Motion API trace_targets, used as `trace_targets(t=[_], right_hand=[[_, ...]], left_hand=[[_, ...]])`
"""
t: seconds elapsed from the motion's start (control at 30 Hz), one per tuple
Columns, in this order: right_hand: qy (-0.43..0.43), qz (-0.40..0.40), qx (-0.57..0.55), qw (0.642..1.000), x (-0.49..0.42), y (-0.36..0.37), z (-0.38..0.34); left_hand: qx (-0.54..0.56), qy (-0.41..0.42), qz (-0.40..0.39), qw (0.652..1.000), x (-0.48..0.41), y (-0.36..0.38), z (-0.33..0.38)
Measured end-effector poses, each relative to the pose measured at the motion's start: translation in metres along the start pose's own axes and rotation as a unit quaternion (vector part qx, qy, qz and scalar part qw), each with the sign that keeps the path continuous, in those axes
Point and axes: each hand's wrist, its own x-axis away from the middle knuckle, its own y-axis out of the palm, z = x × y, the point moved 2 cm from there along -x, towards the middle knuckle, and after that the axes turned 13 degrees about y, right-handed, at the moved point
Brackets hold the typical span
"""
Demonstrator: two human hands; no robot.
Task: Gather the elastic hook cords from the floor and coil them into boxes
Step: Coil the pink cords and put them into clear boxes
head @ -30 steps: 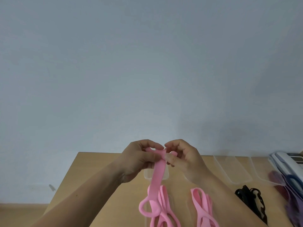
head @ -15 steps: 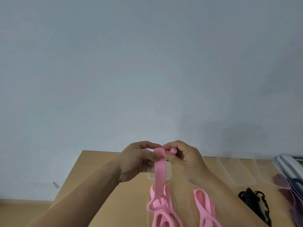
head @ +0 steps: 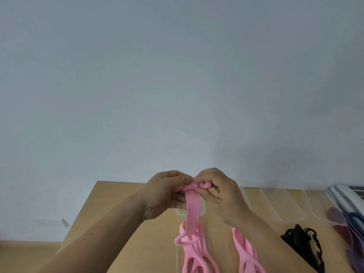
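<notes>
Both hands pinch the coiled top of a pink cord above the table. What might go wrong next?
The coil pinched between the left hand and right hand looks small; the pink cord may slip free and unroll. Its hanging loop dangles over the pink pile below and may snag it.

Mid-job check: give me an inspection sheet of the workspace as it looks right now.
Surface: wooden table against the wall.
Job's things: held pink cord hangs from both hands; left pink bundle, right pink bundle and black cord lie on the table; clear boxes at back right.
Clutter: purple and blue items at the right edge, blurred.
Grips: left hand and right hand pinch the held pink cord's top end.
Cables: nothing seen.
Surroundings: plain grey-blue wall; floor at lower left.
</notes>
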Motion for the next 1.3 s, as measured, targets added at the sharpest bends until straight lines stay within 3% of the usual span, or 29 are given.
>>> trace_targets(t=[0.13, 0.27, 0.43, 0.73, 0.93, 1.17, 1.3], right_hand=[[0.052, -0.039, -0.090, 0.994, 0.003, -0.004, 0.005], [0.190, -0.052, -0.205, 0.959, -0.001, -0.006, 0.005], [0.261, -0.090, -0.143, 0.951, -0.006, 0.000, 0.008], [0.226, -0.059, -0.155, 0.960, -0.005, 0.000, 0.006], [0.200, -0.053, -0.143, 0.968, -0.002, 0.000, 0.005], [0.170, -0.049, -0.107, 0.978, 0.003, 0.001, 0.005], [0.187, -0.054, -0.149, 0.970, 0.006, 0.002, 0.007]], left_hand=[[0.006, 0.004, -0.020, 1.000, 0.000, -0.002, -0.002], [0.004, 0.025, -0.017, 1.000, -0.002, -0.003, 0.000], [-0.056, 0.063, -0.013, 0.996, -0.003, -0.005, 0.000], [-0.094, 0.028, -0.008, 0.995, -0.001, -0.008, -0.003], [-0.058, 0.021, -0.013, 0.998, 0.001, -0.006, -0.001], [-0.041, 0.028, -0.007, 0.999, 0.002, -0.002, -0.003], [-0.058, 0.051, 0.011, 0.997, 0.003, -0.001, -0.004]])
